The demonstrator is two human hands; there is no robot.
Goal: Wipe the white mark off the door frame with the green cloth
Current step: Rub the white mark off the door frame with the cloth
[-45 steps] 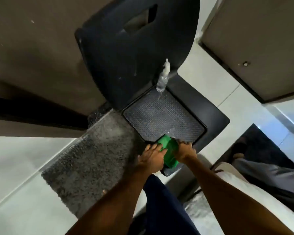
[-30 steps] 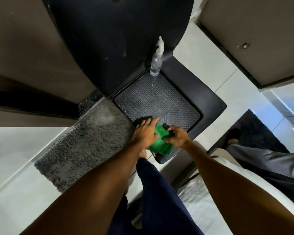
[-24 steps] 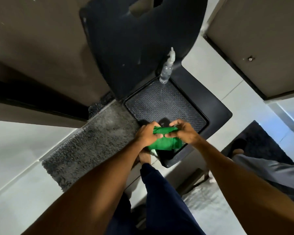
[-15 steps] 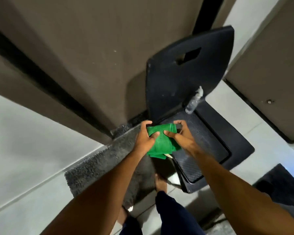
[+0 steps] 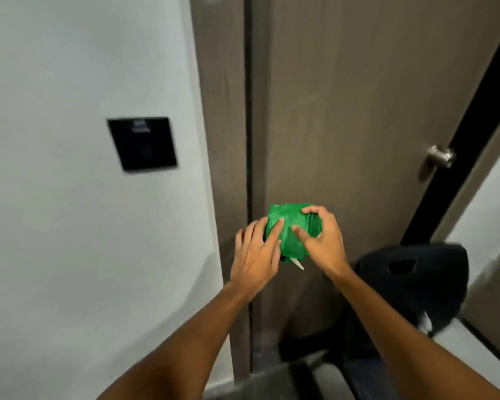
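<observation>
Hands (image 5: 289, 243) around folded, woven green cloth (image 5: 290, 230).

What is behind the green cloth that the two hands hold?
Behind the green cloth stand the brown door and the door frame. The part right behind the cloth is covered, so no white mark can be seen there.

The cloth (image 5: 290, 230) is partly covered by both hands. Left of the door frame (image 5: 224, 140), the black wall panel (image 5: 142, 143) is blurred, its markings unreadable.
</observation>
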